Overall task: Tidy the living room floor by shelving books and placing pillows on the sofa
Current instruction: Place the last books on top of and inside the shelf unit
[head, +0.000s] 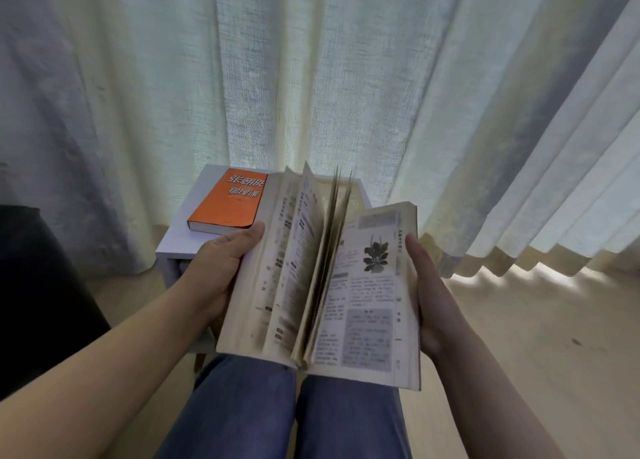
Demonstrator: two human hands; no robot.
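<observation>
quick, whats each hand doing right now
left hand: holds the open book by its left edge, thumb on the page.
right hand: holds the book's right edge, thumb alongside it; its fingers are hidden behind.

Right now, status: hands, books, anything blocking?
Left hand and right hand grip open book over lap, pages fanned up. Orange book flat on top of white side table. Nothing in the way visible.
</observation>
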